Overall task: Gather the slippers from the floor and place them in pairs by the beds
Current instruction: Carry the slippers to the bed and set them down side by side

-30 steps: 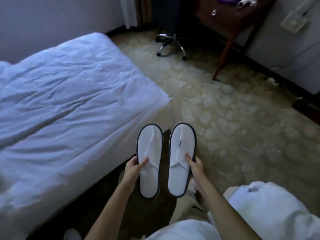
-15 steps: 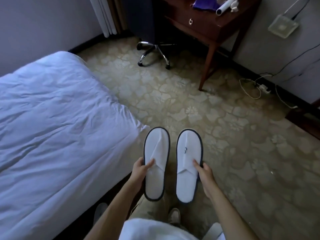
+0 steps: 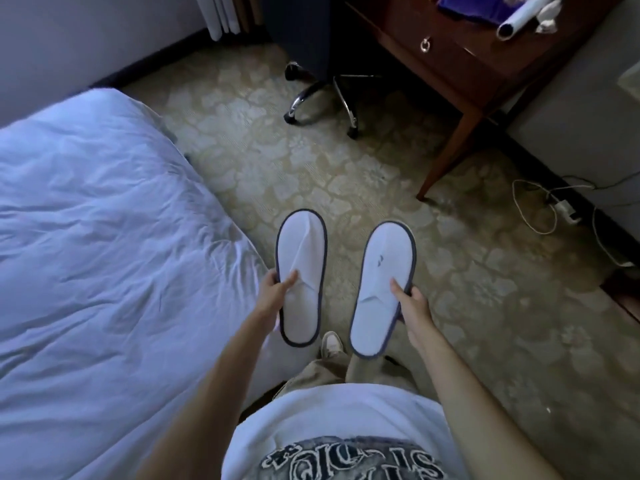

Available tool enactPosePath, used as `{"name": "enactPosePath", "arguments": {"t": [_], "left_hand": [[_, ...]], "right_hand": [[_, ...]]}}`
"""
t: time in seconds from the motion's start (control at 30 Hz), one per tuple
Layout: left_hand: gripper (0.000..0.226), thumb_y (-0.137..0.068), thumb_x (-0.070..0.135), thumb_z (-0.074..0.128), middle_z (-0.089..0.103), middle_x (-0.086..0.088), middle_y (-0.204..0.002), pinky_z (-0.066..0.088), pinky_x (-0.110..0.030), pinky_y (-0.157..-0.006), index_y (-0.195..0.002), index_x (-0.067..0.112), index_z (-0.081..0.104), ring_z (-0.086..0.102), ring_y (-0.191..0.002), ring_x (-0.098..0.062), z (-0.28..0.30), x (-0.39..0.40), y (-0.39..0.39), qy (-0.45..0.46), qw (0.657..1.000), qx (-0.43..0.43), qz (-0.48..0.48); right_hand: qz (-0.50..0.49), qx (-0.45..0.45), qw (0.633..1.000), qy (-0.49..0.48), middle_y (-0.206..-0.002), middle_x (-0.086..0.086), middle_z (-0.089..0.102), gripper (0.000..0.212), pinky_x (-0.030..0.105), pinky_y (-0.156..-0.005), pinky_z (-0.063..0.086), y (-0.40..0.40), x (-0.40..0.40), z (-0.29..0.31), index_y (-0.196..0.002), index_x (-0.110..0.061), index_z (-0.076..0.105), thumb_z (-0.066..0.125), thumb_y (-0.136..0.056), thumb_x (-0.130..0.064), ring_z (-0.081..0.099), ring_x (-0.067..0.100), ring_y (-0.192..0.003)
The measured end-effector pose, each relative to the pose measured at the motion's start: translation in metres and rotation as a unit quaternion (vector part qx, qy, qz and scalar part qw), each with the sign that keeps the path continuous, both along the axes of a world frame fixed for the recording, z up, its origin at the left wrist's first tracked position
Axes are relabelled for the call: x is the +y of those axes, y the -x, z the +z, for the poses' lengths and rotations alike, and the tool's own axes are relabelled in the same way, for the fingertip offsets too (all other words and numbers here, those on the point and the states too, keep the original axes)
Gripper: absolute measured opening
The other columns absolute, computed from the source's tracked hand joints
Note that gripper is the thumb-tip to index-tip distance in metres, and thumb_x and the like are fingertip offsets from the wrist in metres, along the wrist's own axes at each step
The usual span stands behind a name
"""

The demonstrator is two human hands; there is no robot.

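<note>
Judging from how things lay, the gathering was done for one pair and the placing was not: both flat white fabric slippers with dark blue edging were off the patterned beige floor (image 3: 467, 271) and in the air, none yet set down beside the bed with the rumpled white duvet (image 3: 104, 254). No other slippers showed anywhere on the floor in view, so whether more remained to be collected could not be told.

The left hand (image 3: 273, 299) held the left slipper (image 3: 302, 268) near its heel end, thumb lying across the top at the strap's edge while the other fingers (image 3: 272, 277) curled around the outer rim and underneath, pinching it. The right hand (image 3: 414, 306) gripped the right slipper (image 3: 382, 282) the same way, thumb on top, fingers wrapped under its outer edge. The two slippers hung toes forward, side by side but apart, just beside the bed's corner, above the person's beige trousers and pale shoe (image 3: 331, 342). The wooden desk (image 3: 485, 57) and the office chair's chrome base (image 3: 325, 98) stood well beyond. What remained, seemingly, was lowering the pair together onto the floor by the bed.
</note>
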State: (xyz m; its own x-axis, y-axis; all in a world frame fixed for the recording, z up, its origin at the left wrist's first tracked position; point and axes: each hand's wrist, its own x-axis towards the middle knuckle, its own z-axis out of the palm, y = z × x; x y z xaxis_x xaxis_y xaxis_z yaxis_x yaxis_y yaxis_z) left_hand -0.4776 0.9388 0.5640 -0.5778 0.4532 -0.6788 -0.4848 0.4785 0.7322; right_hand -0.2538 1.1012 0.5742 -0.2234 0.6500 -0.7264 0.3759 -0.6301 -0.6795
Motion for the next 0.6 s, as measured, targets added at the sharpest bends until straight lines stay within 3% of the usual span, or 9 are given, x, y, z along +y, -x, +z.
{"name": "enactPosePath", "arguments": {"t": [0.17, 0.23, 0.43, 0.53, 0.6], "left_hand": [[0.041, -0.083, 0.033, 0.075, 0.074, -0.014, -0.106, 0.060, -0.042, -0.074, -0.113, 0.007, 0.068, 0.072, -0.096, -0.033, 0.007, 0.042, 0.116, 0.030, 0.997, 0.075, 0.014], [0.039, -0.082, 0.033, 0.076, 0.075, -0.012, -0.102, 0.060, -0.042, -0.075, -0.108, 0.006, 0.069, 0.072, -0.092, -0.031, 0.007, 0.059, 0.162, 0.051, 0.994, 0.091, 0.016], [0.037, -0.084, 0.027, 0.075, 0.068, -0.020, -0.087, 0.053, -0.038, -0.067, -0.098, -0.007, 0.067, 0.066, -0.079, -0.028, -0.022, 0.144, 0.312, 0.106, 0.984, 0.139, -0.016], [0.036, -0.079, 0.032, 0.079, 0.070, -0.016, -0.087, 0.051, -0.033, -0.063, -0.092, 0.000, 0.067, 0.067, -0.078, -0.027, -0.068, 0.186, 0.390, 0.152, 0.972, 0.173, -0.051], [0.048, -0.070, 0.042, 0.082, 0.071, -0.012, -0.100, 0.055, -0.042, -0.074, -0.100, 0.011, 0.062, 0.068, -0.089, -0.027, -0.106, 0.207, 0.436, 0.188, 0.961, 0.191, -0.067]], "right_hand": [[0.056, 0.042, 0.998, 0.003, -0.119, 0.012, 0.067, 0.035, 0.047, -0.093, 0.055, 0.119, 0.066, 0.003, -0.112, -0.010, 0.059, 0.073, -0.084, -0.025, 0.066, 0.028, -0.105], [0.063, 0.039, 0.997, 0.025, -0.118, 0.013, 0.067, 0.037, 0.048, -0.093, 0.055, 0.159, 0.086, -0.008, -0.112, -0.009, 0.059, 0.074, -0.082, -0.024, 0.066, 0.029, -0.105], [0.016, 0.029, 0.994, 0.103, -0.118, 0.013, 0.066, 0.044, 0.031, -0.067, 0.055, 0.283, 0.140, -0.079, -0.121, -0.007, 0.056, 0.075, -0.082, -0.019, 0.064, 0.031, -0.106], [0.014, -0.009, 0.991, 0.130, -0.119, 0.010, 0.067, 0.057, 0.038, -0.081, 0.058, 0.342, 0.157, -0.142, -0.123, -0.013, 0.058, 0.080, -0.074, -0.032, 0.065, 0.028, -0.106], [0.012, -0.031, 0.988, 0.151, -0.118, 0.008, 0.068, 0.064, 0.047, -0.094, 0.055, 0.378, 0.161, -0.189, -0.115, -0.015, 0.062, 0.084, -0.061, -0.042, 0.065, 0.028, -0.105]]}}
